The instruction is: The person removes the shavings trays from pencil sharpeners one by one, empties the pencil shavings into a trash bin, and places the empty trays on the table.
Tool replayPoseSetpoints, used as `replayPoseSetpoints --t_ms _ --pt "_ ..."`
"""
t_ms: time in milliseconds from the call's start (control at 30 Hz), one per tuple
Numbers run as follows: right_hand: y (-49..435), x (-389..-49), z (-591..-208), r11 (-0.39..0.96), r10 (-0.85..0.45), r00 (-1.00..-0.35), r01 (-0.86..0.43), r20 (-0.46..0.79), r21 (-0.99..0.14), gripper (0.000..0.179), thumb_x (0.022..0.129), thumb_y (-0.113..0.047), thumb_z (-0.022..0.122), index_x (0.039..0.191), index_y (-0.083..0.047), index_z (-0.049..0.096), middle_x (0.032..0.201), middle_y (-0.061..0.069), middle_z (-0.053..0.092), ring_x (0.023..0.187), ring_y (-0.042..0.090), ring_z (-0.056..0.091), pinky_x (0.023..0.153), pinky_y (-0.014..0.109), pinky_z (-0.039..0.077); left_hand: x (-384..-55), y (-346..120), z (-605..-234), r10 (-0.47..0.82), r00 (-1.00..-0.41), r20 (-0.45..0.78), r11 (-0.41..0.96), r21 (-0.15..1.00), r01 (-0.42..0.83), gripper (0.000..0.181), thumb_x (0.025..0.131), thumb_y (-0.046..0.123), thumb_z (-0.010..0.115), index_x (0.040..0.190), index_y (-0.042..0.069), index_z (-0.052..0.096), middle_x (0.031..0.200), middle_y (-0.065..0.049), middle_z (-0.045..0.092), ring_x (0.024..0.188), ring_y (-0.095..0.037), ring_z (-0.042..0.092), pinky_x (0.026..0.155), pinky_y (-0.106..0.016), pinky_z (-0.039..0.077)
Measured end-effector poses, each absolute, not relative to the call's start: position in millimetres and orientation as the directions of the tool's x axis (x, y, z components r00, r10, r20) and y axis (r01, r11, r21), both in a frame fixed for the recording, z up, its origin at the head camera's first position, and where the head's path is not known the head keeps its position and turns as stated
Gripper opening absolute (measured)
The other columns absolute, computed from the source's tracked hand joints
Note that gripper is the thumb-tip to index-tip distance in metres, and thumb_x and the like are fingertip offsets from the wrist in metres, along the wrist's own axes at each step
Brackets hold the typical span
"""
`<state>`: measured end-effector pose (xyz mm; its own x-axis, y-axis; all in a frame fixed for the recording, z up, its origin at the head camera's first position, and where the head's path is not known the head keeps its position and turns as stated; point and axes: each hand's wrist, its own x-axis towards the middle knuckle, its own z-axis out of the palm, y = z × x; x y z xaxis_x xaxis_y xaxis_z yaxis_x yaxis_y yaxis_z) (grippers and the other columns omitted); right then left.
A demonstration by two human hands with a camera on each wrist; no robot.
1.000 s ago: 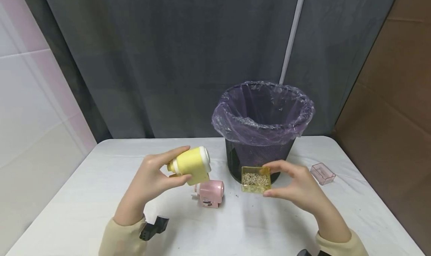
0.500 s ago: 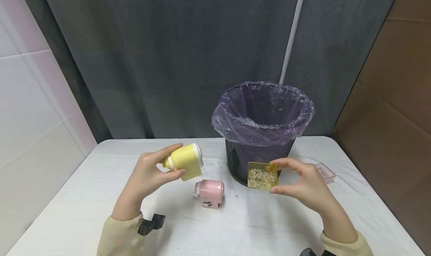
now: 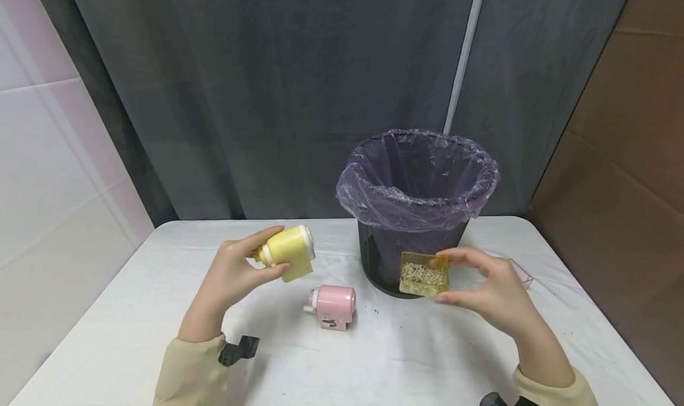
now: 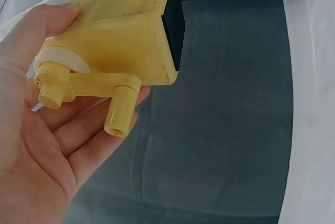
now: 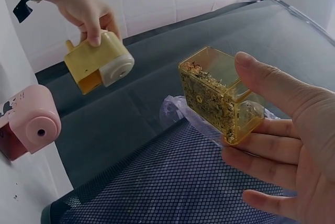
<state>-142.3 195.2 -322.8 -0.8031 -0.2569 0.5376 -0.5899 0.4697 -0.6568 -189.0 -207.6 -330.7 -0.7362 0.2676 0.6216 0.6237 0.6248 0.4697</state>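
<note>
My left hand (image 3: 230, 275) grips a yellow crank pencil sharpener (image 3: 288, 250) above the table, its white front turned to the right. In the left wrist view the crank handle (image 4: 121, 111) hangs from the sharpener's back. My right hand (image 3: 488, 281) pinches a clear yellow shavings drawer (image 3: 424, 274) between thumb and fingers, in front of the bin. Pencil shavings (image 5: 207, 93) fill much of this drawer. On the table between the hands stands a pink pencil sharpener (image 3: 335, 305), with a dark drawer opening in the right wrist view.
A black mesh bin (image 3: 374, 257) lined with a purple plastic bag (image 3: 417, 210) stands at the table's back right. Partly behind my right hand lies a clear pink drawer (image 3: 522, 274). Small dark crumbs dot the white tablecloth (image 3: 342, 370). A grey curtain (image 3: 267, 97) hangs behind.
My left hand has moved left and slightly up with the yellow sharpener. My right hand has carried the drawer of shavings right and slightly up, now covering more of the pink drawer.
</note>
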Motion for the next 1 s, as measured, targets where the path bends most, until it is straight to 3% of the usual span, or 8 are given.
replayPoseSetpoints --t_ms 167,333,533,1000 --pt "196.9 -140.2 -320.0 0.461 -0.246 -0.801 -0.592 0.546 -0.661 0.054 0.061 -0.008 0.089 0.112 -0.012 0.068 0.108 -0.002 0.069 0.11 0.006 0.056 0.1 0.03 0.034 -191.0 -210.4 -333.2 0.245 -0.765 0.595 0.653 0.482 0.584 0.059 0.067 0.008 0.086 0.122 0.005 0.065 0.097 -0.005 0.071 0.075 -0.013 0.058 0.067 -0.024 0.047" --pt "198.2 -138.8 -318.1 0.433 -0.244 -0.79 -0.607 0.562 -0.666 0.055 0.061 -0.004 0.088 0.112 -0.01 0.068 0.107 0.001 0.069 0.108 0.007 0.057 0.099 0.017 0.032 -193.2 -213.0 -335.8 0.229 -0.785 0.576 0.665 0.497 0.558 0.059 0.068 0.008 0.086 0.123 0.005 0.065 0.097 -0.005 0.071 0.074 -0.014 0.057 0.066 -0.026 0.047" --pt "199.9 -138.5 -317.6 0.44 -0.232 -0.787 -0.609 0.571 -0.66 0.055 0.06 -0.003 0.088 0.111 -0.009 0.068 0.106 0.001 0.069 0.107 0.006 0.057 0.098 0.017 0.033 -196.4 -215.9 -339.2 0.219 -0.806 0.55 0.676 0.51 0.532 0.059 0.069 0.009 0.085 0.124 0.006 0.064 0.097 -0.006 0.07 0.074 -0.016 0.058 0.066 -0.039 0.051" --pt "202.8 -139.0 -315.9 0.395 -0.228 -0.761 -0.643 0.607 -0.656 0.054 0.057 0.006 0.087 0.108 -0.002 0.068 0.105 0.005 0.069 0.105 0.007 0.059 0.098 0.018 0.035 -207.4 -221.5 -348.8 0.201 -0.86 0.469 0.697 0.548 0.462 0.059 0.072 0.013 0.084 0.127 0.006 0.062 0.097 -0.009 0.07 0.075 -0.018 0.058 0.066 -0.034 0.049"
